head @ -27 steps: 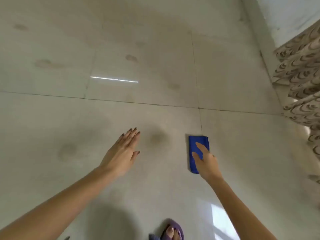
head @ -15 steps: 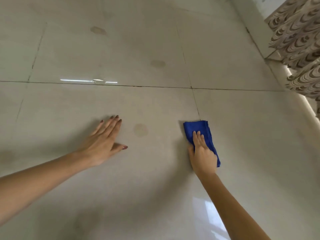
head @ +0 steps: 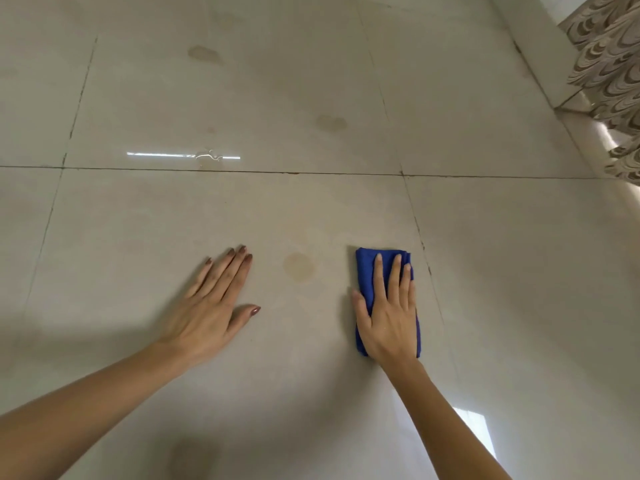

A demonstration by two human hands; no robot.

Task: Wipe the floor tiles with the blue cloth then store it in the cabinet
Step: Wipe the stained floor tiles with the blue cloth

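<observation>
On the pale floor tiles (head: 145, 220), as seen from the head view, the folded blue cloth (head: 365, 271) is being pressed flat by the right hand (head: 389, 317). Its fingers are being held straight and slightly spread over the fabric, with the thumb lying along the cloth's left edge. The left hand (head: 211, 306) is being rested palm-down on the same tile, fingers straight and close together, well apart from the cloth. Nothing is being gripped by either of the hands. Between them, a brownish stain (head: 299, 267) is being left uncovered near the cloth. A patterned curtain (head: 613, 64) is hanging at the right edge.
</observation>
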